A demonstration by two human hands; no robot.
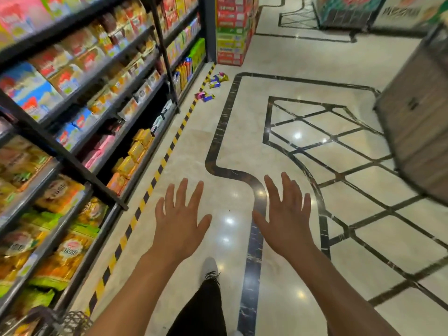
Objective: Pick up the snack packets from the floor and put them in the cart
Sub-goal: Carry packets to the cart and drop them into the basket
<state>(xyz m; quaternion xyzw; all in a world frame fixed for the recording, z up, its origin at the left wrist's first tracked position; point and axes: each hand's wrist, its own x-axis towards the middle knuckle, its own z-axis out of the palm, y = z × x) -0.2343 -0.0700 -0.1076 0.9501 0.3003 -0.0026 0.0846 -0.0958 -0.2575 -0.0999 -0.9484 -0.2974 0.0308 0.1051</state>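
Several small snack packets lie on the shiny floor far ahead, close to the shelf's base: a purple and pink pair (205, 96) nearer to me and a purple and gold cluster (217, 80) farther on. My left hand (180, 220) and my right hand (284, 218) are stretched out in front of me, palms down, fingers spread, holding nothing. Both are well short of the packets. A wire cart corner (72, 322) shows at the bottom left, beside my left forearm.
Stocked shelves (80, 112) run along the left, edged by a yellow-black floor stripe (155, 178). A stack of red and green boxes (234, 30) stands beyond the packets. A grey cabinet (421, 117) juts in at right. My leg and white shoe (210, 267) are below.
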